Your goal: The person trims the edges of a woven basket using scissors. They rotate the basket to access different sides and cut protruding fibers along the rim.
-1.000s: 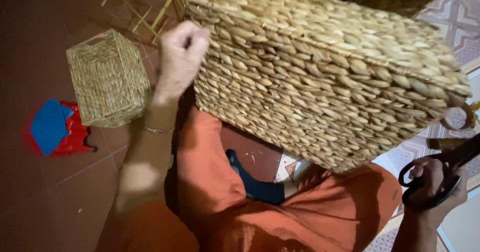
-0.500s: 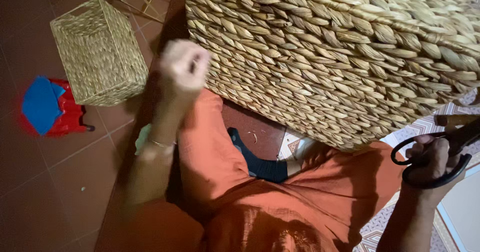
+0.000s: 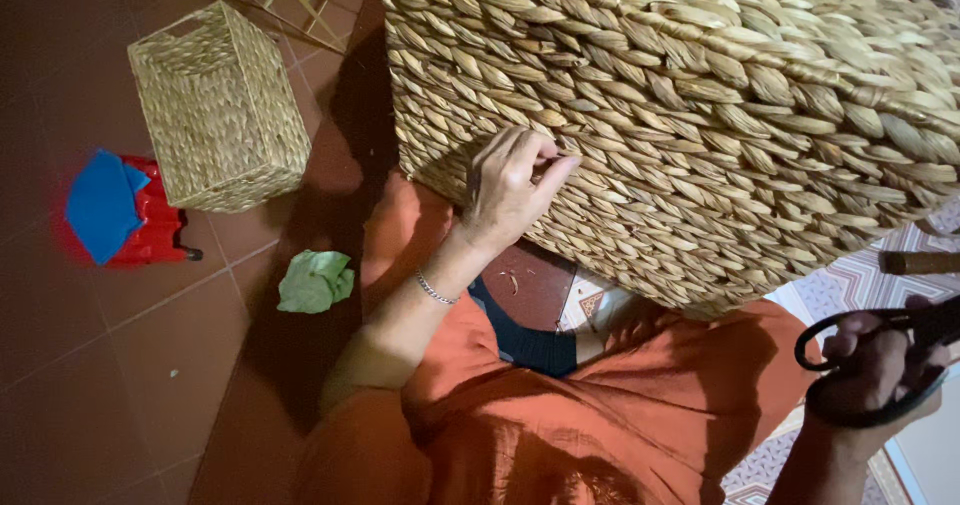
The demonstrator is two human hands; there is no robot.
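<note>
**Large woven basket on our lap, scissors in the right hand**

We look down at a large woven basket (image 3: 700, 115) made of thick, pale straw braids. It fills the upper right part of the view and lies tilted over our knees, which are covered with orange cloth (image 3: 560, 415). Its lower edge is close above the lap.

Our left hand (image 3: 510, 185) rests against the side wall of this basket, near its lower left corner. The fingers (image 3: 545, 170) are bent and drawn together, with the tips pressing on the braids; we cannot tell if they pinch a strand or only touch the weave. A thin bracelet (image 3: 436, 289) sits on the wrist.

Our right hand (image 3: 880, 370) is low at the right edge, away from the basket. It is closed around the handles of black scissors (image 3: 850, 350), with fingers passing through the loops. The blades run out of view to the right, so we cannot tell whether they are spread.

On the dark red tiled floor (image 3: 130, 365) at the left stands a smaller woven basket (image 3: 220, 110), rectangular and open on top. Just beside it is a red plastic object (image 3: 150, 235) with a blue cloth (image 3: 100, 205) on it. A crumpled green cloth (image 3: 315, 280) lies near our left forearm.
</note>
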